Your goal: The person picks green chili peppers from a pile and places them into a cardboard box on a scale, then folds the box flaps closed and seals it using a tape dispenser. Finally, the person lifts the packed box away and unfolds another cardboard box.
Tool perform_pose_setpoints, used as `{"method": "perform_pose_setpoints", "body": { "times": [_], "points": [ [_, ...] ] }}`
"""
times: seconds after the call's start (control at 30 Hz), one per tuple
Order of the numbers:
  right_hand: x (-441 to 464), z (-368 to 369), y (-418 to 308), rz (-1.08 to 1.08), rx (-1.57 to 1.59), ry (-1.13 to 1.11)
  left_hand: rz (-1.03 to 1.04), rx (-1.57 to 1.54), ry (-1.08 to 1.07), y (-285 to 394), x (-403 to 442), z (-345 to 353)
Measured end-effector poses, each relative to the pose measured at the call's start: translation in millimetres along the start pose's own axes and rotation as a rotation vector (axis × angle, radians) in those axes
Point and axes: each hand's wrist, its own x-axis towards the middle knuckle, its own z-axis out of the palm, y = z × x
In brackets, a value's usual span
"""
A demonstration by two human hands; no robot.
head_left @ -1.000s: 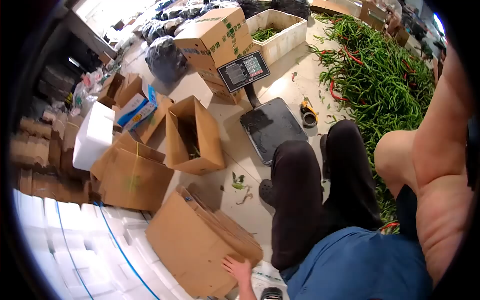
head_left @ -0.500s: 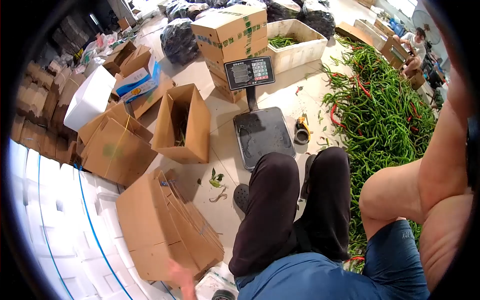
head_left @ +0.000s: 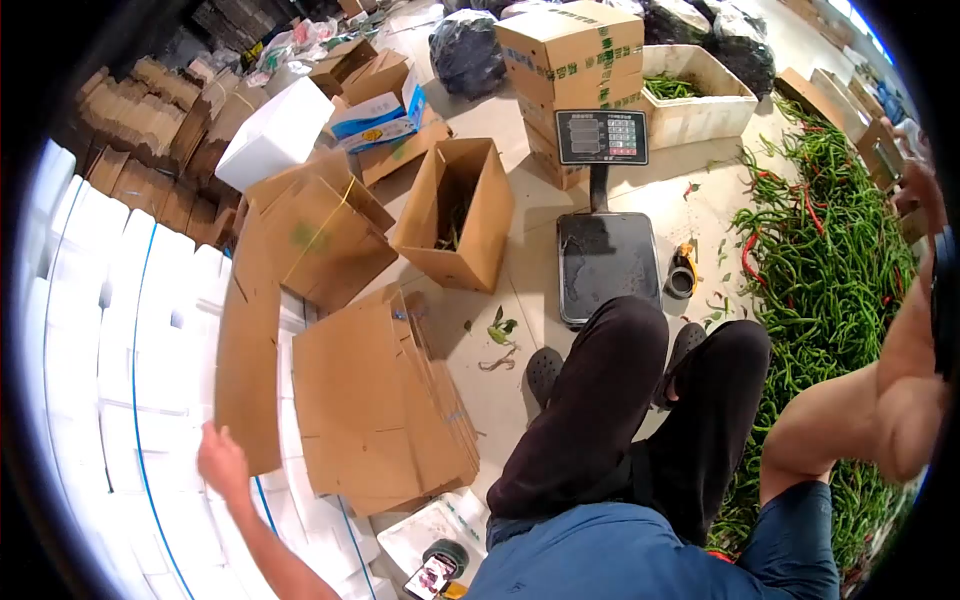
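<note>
My left hand [head_left: 222,462] is closed on the lower edge of a flattened cardboard box [head_left: 252,370], held upright in front of the white foam boxes. Just right of it leans a stack of flattened cardboard boxes [head_left: 365,400]. My right hand [head_left: 922,190] is raised at the far right edge, above the heap of green chili peppers [head_left: 830,320]; its fingers are too unclear to read. Between my feet and the stacked cartons stands a black platform scale [head_left: 608,265], its pan bare. Left of the scale, an open cardboard box [head_left: 455,215] has some dark green material inside.
White foam boxes [head_left: 120,350] with blue straps line the left. Printed cartons [head_left: 570,50] and a foam crate [head_left: 705,115] of peppers stand behind the scale. A tape roll [head_left: 682,280] lies beside it. A phone [head_left: 432,578] rests on a white lid by my hip.
My left hand has moved left and up from the lower edge of the stack, and now holds a flattened cardboard box. The view has turned left; my right hand has come into view.
</note>
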Motion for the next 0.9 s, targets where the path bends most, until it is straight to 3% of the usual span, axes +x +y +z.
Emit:
{"method": "perform_pose_setpoints", "body": {
  "times": [0.2,0.3,0.33,0.5,0.6,0.7,0.73,0.77,0.9],
  "points": [
    [59.6,26.0,-6.1,-0.151,0.071,0.186,0.196,-0.665,0.035,80.8,29.8,-143.2],
    [94.1,71.7,-7.3,0.238,0.271,0.101,0.286,-0.905,-0.051,145.6,54.2,-166.2],
    [102.2,85.2,5.2,0.259,0.31,0.071,0.339,-0.967,-0.084,171.8,61.0,-166.7],
    [117.9,138.2,113.2,0.448,0.426,0.052,0.694,-0.967,-0.205,295.1,79.9,-145.8],
    [93.1,138.7,146.4,0.661,0.297,0.066,0.897,-1.094,-0.253,357.1,84.7,-112.1],
    [54.0,138.9,190.6,0.848,0.206,0.008,0.982,-1.115,-0.408,404.0,94.5,-69.2],
    [33.0,151.9,218.9,0.875,0.262,0.107,0.949,-1.18,-0.44,419.3,94.5,-50.0],
    [22.0,140.8,209.5,0.92,0.305,-0.028,0.936,-1.202,-0.475,433.4,93.8,-30.1],
    [-39.1,158.3,235.2,1.027,0.232,-0.106,0.884,-1.248,-0.582,476.9,81.5,35.7]
  ]
}}
